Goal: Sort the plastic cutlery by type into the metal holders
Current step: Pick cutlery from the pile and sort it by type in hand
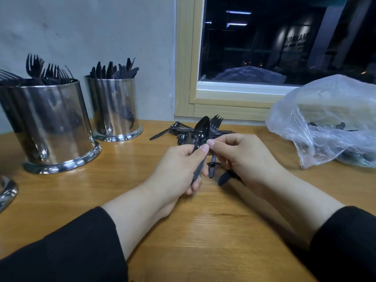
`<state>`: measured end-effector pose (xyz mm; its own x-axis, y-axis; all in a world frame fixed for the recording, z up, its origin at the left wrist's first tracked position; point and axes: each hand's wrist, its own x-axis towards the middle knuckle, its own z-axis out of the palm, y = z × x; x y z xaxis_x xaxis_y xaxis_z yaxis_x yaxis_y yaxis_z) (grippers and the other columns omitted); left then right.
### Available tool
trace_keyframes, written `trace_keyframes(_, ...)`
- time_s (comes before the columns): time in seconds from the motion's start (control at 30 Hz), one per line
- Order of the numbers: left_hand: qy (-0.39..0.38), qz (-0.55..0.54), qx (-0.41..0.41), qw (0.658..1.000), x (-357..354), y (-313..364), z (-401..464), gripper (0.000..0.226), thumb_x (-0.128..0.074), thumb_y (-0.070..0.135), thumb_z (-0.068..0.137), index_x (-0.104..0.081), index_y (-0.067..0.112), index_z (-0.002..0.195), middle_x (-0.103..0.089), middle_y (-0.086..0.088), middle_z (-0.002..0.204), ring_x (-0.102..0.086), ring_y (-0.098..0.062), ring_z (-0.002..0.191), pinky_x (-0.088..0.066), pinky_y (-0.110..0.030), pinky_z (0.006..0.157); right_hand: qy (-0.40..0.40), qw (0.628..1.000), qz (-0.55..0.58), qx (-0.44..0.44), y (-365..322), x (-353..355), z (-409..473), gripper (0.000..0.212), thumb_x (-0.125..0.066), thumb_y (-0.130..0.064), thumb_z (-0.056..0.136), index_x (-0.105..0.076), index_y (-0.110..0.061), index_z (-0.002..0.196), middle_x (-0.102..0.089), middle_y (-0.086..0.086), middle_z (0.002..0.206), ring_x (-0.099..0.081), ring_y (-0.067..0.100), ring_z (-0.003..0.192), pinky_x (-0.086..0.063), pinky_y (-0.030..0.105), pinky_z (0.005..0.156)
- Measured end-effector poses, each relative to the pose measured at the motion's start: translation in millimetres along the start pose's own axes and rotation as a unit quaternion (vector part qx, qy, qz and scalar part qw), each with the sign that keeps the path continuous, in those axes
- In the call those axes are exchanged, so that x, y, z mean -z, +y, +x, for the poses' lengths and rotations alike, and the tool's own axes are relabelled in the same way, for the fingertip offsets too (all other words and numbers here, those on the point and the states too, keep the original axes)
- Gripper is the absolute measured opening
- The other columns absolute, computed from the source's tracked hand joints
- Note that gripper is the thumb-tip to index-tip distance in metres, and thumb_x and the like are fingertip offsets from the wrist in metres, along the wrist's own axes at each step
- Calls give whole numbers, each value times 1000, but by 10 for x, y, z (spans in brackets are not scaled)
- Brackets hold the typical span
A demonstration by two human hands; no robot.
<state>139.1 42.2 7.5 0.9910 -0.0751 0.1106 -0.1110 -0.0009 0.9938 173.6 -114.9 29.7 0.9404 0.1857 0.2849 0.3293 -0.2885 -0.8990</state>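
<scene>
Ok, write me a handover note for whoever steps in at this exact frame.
Left hand grips a black spoon upright.
Right hand pinches a fork beside it, other pieces held beneath.
Done: forks fill the near holder, knives the far holder.
Left: loose pile on the table behind the hands, more cutlery in the plastic bag. A third holder's edge shows far left.

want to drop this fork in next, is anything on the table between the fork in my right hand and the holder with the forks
Nothing visible blocks it. The fork in the right hand has bare table between it and the fork holder. Only the left hand, gripping the spoon, sits on that side.
</scene>
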Motion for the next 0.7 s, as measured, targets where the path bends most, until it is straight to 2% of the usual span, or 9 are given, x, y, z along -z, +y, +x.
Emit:
trace_keyframes(0.1,31,-46,11,998,2,22,19,32,-51,36,106,-67,8,110,-46,5,61,-30,-10,45,-22,-21,40,46,993,-104,17,23,118,74,36,-64,-41,96,-72,-14,73,-51,-4,52,-41,10,49,-34,24,51)
trace_keyframes(0.17,61,-51,7,997,30,25,41,30,-50,37,107,-69,14,110,-44,7,60,-29,-8,45,-21,-20,40,90,970,-225,35,97,238,150,33,-61,-43,97,-73,-17,79,-61,-2,58,-50,7,52,-41,26,56)
trace_keyframes(0.27,78,-42,2,996,80,10,60,29,-51,39,106,-70,18,108,-46,8,60,-30,-6,43,-23,-21,40,57,932,-358,14,233,314,195,25,-64,-45,95,-74,-22,91,-72,-3,82,-65,17,80,-48,31,71)
trace_keyframes(0.33,78,-45,-1,996,89,4,63,29,-51,38,106,-70,17,108,-48,8,61,-31,-7,43,-23,-21,41,21,908,-418,-16,287,265,190,24,-64,-47,93,-74,-25,93,-71,-2,86,-64,21,84,-46,31,70)
trace_keyframes(0.5,66,-45,-11,997,60,11,57,30,-51,36,106,-69,11,109,-49,8,60,-29,-9,43,-23,-20,40,23,899,-436,-30,321,151,189,25,-66,-46,92,-74,-23,90,-71,0,82,-60,20,80,-44,30,68)
trace_keyframes(0.7,69,-44,-12,997,64,11,54,30,-51,37,106,-69,12,108,-50,9,60,-29,-9,44,-22,-21,43,33,922,-380,-71,309,141,182,20,-67,-38,91,-70,-20,81,-67,-5,72,-60,15,74,-40,29,60)
